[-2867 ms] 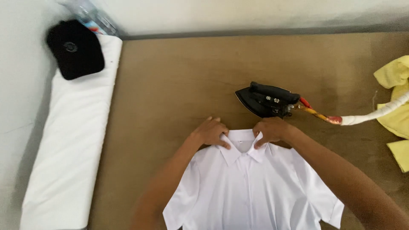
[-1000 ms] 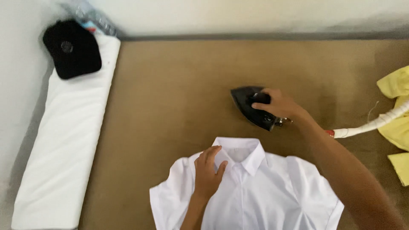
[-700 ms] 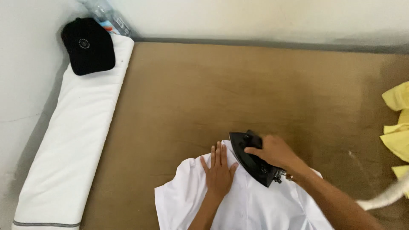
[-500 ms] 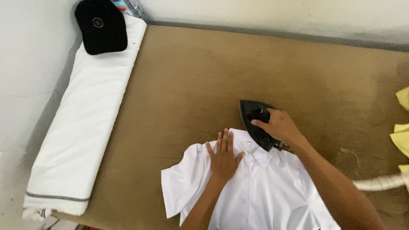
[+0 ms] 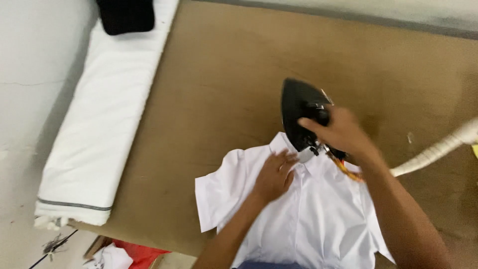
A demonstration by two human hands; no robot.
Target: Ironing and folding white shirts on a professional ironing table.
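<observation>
The white short-sleeved shirt [image 5: 308,219] lies face up on the brown-covered counter [image 5: 214,99], collar pointing away from the person. All positions below are given relative to this shirt.

The right hand [image 5: 343,137] is clamped around the handle of the black iron [image 5: 301,117], which sits over the collar, its pointed nose reaching past the collar onto bare counter. The left hand [image 5: 274,174] lies flat, fingers spread, on the shirt front just below the collar and to the left of the button placket. It grips nothing and only presses the cloth down.

Judged from this posture, the step in hand is pressing the collar. To do it well, the flat hand should keep the fabric taut and stay clear of the soleplate. The iron should travel along the collar without dwelling. The pale fabric-wrapped cord [image 5: 438,149], trailing off to the right of the shirt, should be kept off the pressed cloth.

No open container is in view. Left of the shirt lies a long folded white cloth [image 5: 104,124], with a black item [image 5: 124,15] on its far end.
</observation>
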